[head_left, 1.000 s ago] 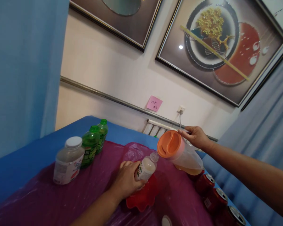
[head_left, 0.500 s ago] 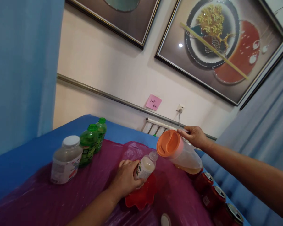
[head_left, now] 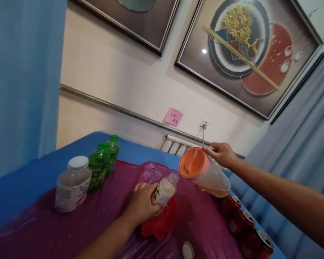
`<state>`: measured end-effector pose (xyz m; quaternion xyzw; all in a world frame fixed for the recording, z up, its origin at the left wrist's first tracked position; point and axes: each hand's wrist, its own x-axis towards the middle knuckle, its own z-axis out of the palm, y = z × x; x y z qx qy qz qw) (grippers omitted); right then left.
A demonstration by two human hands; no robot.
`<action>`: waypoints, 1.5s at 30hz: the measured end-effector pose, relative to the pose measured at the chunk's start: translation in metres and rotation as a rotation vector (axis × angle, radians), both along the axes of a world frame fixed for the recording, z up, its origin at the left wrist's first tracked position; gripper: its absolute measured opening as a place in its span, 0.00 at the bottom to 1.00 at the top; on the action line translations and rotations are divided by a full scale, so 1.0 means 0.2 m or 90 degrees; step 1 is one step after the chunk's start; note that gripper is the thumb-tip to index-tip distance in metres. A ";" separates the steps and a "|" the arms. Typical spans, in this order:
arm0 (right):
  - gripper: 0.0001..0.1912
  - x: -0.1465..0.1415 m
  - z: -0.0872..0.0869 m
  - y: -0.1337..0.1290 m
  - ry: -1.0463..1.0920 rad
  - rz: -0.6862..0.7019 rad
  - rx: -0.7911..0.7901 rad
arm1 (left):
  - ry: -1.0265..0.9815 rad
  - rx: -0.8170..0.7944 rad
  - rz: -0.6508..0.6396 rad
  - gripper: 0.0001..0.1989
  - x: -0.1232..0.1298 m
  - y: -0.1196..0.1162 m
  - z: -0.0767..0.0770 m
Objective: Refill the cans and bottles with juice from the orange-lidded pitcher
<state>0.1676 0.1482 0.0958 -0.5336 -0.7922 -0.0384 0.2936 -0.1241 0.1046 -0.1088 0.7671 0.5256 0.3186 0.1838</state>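
Leaning above a red bowl [head_left: 166, 223], a bottle [head_left: 163, 193] is clasped by the left hand [head_left: 143, 202], a tilted pitcher [head_left: 212, 174] by the right hand [head_left: 223, 155]. Red cans [head_left: 242, 223] are noted beside the pitcher, green bottles [head_left: 98, 169] farther left.

Orange pitcher lid [head_left: 192, 162], red bowl [head_left: 163, 223], leaf-patterned white bottle label [head_left: 162, 197]
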 end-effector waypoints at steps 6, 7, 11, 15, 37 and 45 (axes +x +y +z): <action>0.33 0.00 0.01 -0.02 -0.016 -0.006 0.014 | -0.011 0.003 -0.014 0.22 0.01 0.00 0.01; 0.33 0.00 0.01 -0.02 -0.018 -0.009 0.014 | -0.009 0.006 -0.012 0.21 0.01 0.00 0.01; 0.33 0.00 0.01 -0.03 -0.025 -0.016 0.013 | -0.001 0.008 -0.009 0.21 0.01 0.00 0.00; 0.33 0.01 0.01 -0.03 -0.017 -0.019 0.019 | -0.004 0.005 -0.013 0.21 0.01 0.00 0.00; 0.35 0.01 0.01 -0.06 -0.004 -0.029 0.010 | -0.010 0.011 -0.021 0.22 0.01 0.01 -0.01; 0.35 0.01 0.02 -0.08 -0.019 -0.029 0.034 | -0.001 0.002 -0.022 0.22 0.01 0.00 0.00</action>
